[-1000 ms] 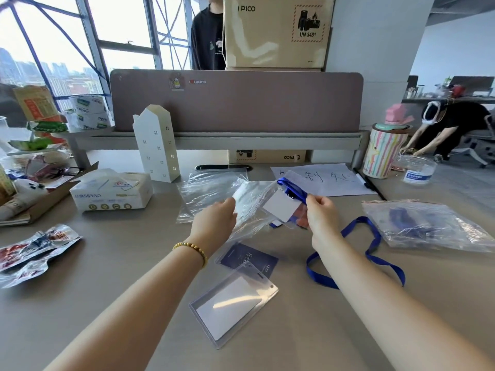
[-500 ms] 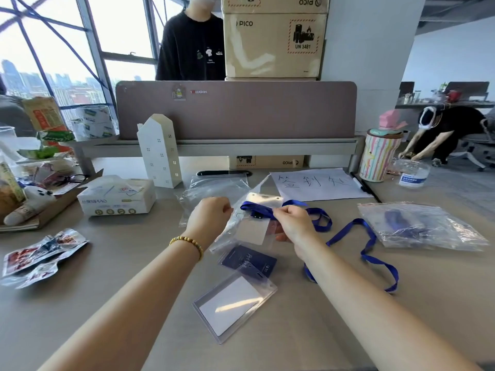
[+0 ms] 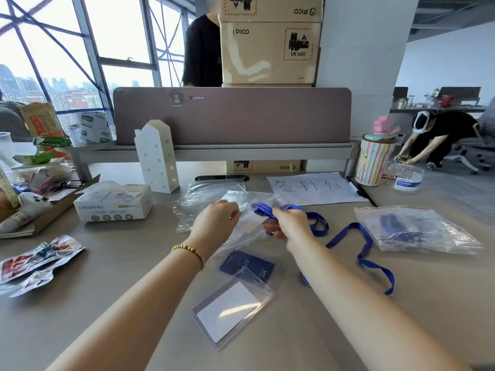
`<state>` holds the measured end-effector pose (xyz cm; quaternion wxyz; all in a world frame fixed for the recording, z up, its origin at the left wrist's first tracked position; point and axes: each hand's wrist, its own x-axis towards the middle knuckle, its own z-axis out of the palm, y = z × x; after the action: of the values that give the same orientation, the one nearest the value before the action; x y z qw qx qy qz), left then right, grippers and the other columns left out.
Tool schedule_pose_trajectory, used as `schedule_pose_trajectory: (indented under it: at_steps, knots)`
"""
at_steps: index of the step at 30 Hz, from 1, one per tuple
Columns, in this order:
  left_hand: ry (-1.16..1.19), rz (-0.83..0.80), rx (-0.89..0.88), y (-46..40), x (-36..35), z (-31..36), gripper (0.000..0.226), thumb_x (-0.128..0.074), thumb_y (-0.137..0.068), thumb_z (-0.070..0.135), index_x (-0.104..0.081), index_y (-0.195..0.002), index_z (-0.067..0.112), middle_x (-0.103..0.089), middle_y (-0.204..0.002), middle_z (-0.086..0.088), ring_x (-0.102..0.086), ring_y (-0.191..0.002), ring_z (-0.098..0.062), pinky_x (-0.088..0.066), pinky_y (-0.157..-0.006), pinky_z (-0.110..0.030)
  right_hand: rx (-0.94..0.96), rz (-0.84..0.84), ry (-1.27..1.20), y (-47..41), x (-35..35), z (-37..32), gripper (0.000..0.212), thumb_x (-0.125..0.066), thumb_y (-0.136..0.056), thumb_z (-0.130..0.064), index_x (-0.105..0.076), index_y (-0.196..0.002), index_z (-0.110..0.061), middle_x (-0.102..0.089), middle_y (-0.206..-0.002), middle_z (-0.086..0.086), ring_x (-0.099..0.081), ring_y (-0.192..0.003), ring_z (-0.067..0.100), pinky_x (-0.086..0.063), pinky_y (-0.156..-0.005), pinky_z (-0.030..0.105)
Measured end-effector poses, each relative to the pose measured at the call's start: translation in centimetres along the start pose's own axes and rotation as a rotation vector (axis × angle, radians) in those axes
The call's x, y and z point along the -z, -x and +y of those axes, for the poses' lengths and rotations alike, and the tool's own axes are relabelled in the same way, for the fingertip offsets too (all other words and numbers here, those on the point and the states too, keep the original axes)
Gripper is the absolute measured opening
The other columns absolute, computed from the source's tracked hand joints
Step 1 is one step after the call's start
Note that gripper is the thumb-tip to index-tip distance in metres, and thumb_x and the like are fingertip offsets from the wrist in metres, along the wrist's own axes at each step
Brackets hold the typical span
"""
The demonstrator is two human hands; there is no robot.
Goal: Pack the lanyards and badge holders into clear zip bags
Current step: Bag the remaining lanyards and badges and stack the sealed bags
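My left hand [image 3: 215, 222] pinches the edge of a clear zip bag [image 3: 242, 210] held over the desk. My right hand [image 3: 289, 226] grips a clear badge holder with a white card [image 3: 250, 223] and the clip end of a blue lanyard [image 3: 359, 245], partly inside the bag's mouth. The lanyard's strap trails to the right across the desk. Nearer me lie a dark blue card in a sleeve [image 3: 247, 265] and a second clear badge holder with a white insert [image 3: 231, 309]. A filled zip bag with a blue lanyard [image 3: 412, 228] lies at the right.
A tissue box [image 3: 115, 200] and a white house model [image 3: 158, 156] stand at the left, snack packets [image 3: 37, 261] nearer. A paper sign [image 3: 314, 188], a pen [image 3: 360, 190] and a striped cup [image 3: 373, 159] sit at the back right. A desk divider [image 3: 231, 116] closes the back.
My right hand has brought the badge holder and lanyard clip leftward and down into the bag's opening. My left hand stayed on the bag. The camera tilted upward slightly.
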<state>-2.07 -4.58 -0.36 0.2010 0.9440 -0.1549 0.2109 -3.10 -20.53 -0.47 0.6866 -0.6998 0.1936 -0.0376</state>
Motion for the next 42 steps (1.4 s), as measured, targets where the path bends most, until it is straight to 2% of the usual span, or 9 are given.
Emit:
schedule_pose_trajectory:
  at_steps: [11, 16, 19, 24, 28, 31, 36, 39, 42]
  knots:
    - [0.138, -0.037, 0.051, -0.3, 0.8, -0.8, 0.023, -0.053, -0.093, 0.025, -0.068, -0.095, 0.009, -0.067, -0.093, -0.004, -0.060, -0.083, -0.020, -0.047, -0.073, -0.027, 0.253, -0.063, 0.419, -0.4, 0.1, 0.9, 0.035, -0.056, -0.091, -0.026, -0.067, -0.088, 0.008, -0.062, -0.075, 0.013, -0.052, -0.065, 0.023, -0.034, -0.057, 0.027]
    - [0.295, -0.058, 0.102, -0.3, 1.1, -1.9, 0.017, -0.059, -0.089, 0.021, -0.071, -0.094, 0.009, -0.066, -0.082, 0.000, -0.055, -0.069, -0.008, -0.039, -0.062, -0.011, 0.579, 0.098, 0.779, -1.2, 2.0, 0.7, 0.021, -0.050, -0.093, -0.013, -0.061, -0.110, -0.015, -0.058, -0.111, 0.004, -0.054, -0.097, 0.019, -0.046, -0.076, 0.032]
    - [0.284, -0.089, 0.095, -0.2, 1.2, -2.3, 0.017, -0.061, -0.089, 0.022, -0.071, -0.094, 0.009, -0.066, -0.082, 0.002, -0.056, -0.070, -0.007, -0.041, -0.066, -0.012, 0.740, -0.086, 1.057, -1.8, 2.6, 1.4, 0.047, -0.046, -0.091, -0.002, -0.045, -0.134, -0.018, -0.039, -0.138, 0.005, -0.033, -0.127, 0.024, -0.031, -0.103, 0.032]
    - [0.031, -0.331, -0.047, 1.4, 1.0, -3.3, 0.026, -0.059, -0.089, 0.034, -0.066, -0.110, 0.021, -0.068, -0.112, 0.002, -0.061, -0.098, -0.013, -0.050, -0.092, -0.031, 0.734, -0.312, 1.321, -1.7, 2.4, 2.4, 0.063, -0.047, -0.090, -0.010, -0.026, -0.148, -0.027, -0.012, -0.157, -0.002, -0.001, -0.145, 0.019, -0.008, -0.117, 0.040]
    - [-0.258, -0.550, -0.149, 2.8, 0.7, -4.7, 0.063, -0.055, -0.084, 0.054, -0.037, -0.140, 0.030, -0.043, -0.144, 0.009, -0.042, -0.130, -0.014, -0.036, -0.108, -0.033, 0.567, -0.418, 1.403, -1.4, 2.4, 2.9, 0.079, -0.044, -0.082, -0.015, -0.007, -0.150, -0.028, 0.009, -0.158, -0.003, 0.019, -0.144, 0.018, 0.007, -0.116, 0.045]
    - [-0.335, -0.536, -0.184, 2.9, 0.7, -5.0, 0.063, -0.049, -0.090, 0.041, -0.022, -0.147, 0.030, -0.034, -0.150, 0.007, -0.035, -0.136, -0.015, -0.034, -0.110, -0.032, 0.618, -0.402, 1.458, -1.2, 2.5, 3.2, 0.079, -0.045, -0.084, -0.013, -0.005, -0.150, -0.026, 0.009, -0.159, -0.002, 0.019, -0.144, 0.018, 0.011, -0.115, 0.042]
    - [-0.545, -0.495, -0.275, 3.3, 0.4, -4.5, 0.066, -0.040, -0.089, 0.001, -0.014, -0.147, 0.019, -0.040, -0.146, -0.004, -0.051, -0.123, -0.025, -0.048, -0.094, -0.035, 0.934, -0.221, 1.448, -1.5, 2.7, 4.5, 0.058, -0.037, -0.084, 0.007, -0.036, -0.139, -0.010, -0.033, -0.148, 0.006, -0.017, -0.143, 0.021, -0.016, -0.115, 0.037]
    - [-0.585, -0.430, -0.295, 3.5, -0.3, -4.8, 0.072, -0.043, -0.089, -0.003, -0.008, -0.148, 0.017, -0.042, -0.144, -0.005, -0.055, -0.117, -0.025, -0.050, -0.088, -0.033, 1.105, -0.091, 1.349, -2.2, 2.5, 5.5, 0.030, -0.056, -0.075, 0.009, -0.066, -0.098, -0.008, -0.068, -0.099, 0.008, -0.060, -0.105, 0.029, -0.048, -0.082, 0.037]
    - [-0.574, -0.329, -0.259, 3.3, 0.3, -5.0, 0.070, -0.044, -0.089, -0.002, -0.009, -0.148, 0.016, -0.051, -0.134, -0.006, -0.059, -0.109, -0.024, -0.049, -0.078, -0.030, 1.071, -0.027, 1.223, -2.0, 2.2, 4.4, 0.026, -0.053, -0.078, 0.004, -0.050, -0.065, -0.018, -0.053, -0.068, 0.002, -0.049, -0.075, 0.023, -0.026, -0.050, 0.021]
